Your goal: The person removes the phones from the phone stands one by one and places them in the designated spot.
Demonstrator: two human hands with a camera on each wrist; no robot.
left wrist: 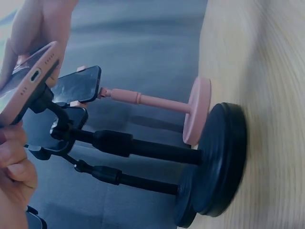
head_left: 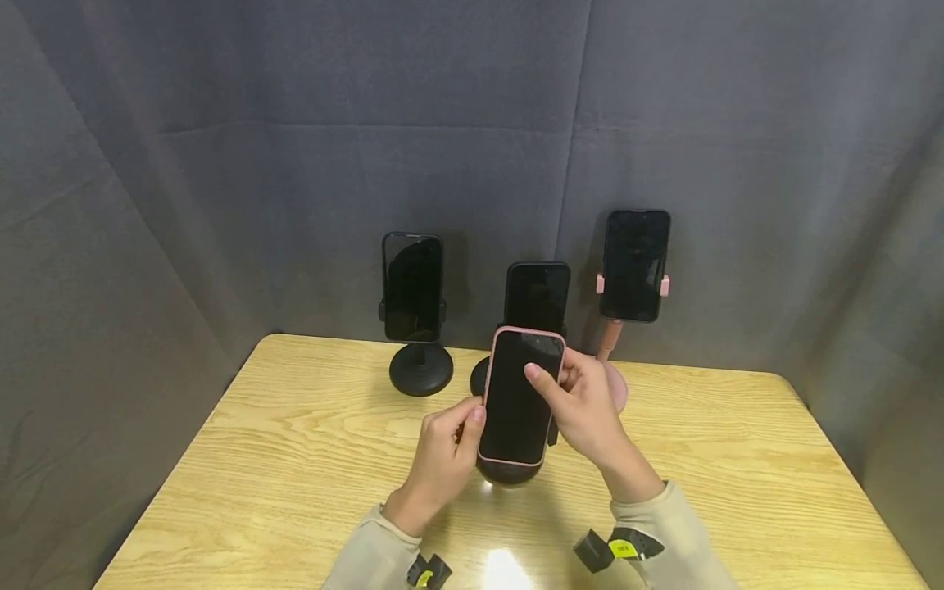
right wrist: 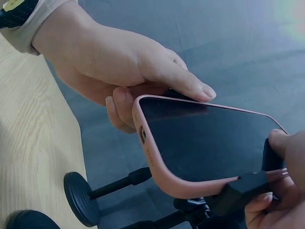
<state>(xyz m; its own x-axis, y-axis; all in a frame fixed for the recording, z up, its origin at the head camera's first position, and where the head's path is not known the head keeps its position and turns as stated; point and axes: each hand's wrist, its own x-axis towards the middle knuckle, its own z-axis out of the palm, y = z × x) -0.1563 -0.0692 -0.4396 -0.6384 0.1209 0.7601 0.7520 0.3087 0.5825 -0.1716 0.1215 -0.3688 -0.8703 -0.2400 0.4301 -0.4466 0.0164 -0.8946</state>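
Note:
A smartphone (head_left: 519,401) in a pink case, its screen dark, stands tilted at the front middle, at the head of a black phone stand (left wrist: 164,151). My left hand (head_left: 442,447) grips its left long edge near the bottom, thumb along the rim and fingers curled behind. Higher on the opposite edge, my right hand (head_left: 590,410) holds the phone, its thumb on the screen and fingers behind. In the right wrist view, a black clamp jaw (right wrist: 243,188) sits on the phone's edge by the right hand. The phone hides much of the stand in the head view.
Behind stand a phone (head_left: 413,287) on a black stand at left, another phone (head_left: 538,293) in the middle, partly covered, and a third phone (head_left: 636,266) on a pink stand (head_left: 610,338) at right. The wooden table (head_left: 295,459) ends at a grey curtain (head_left: 354,164).

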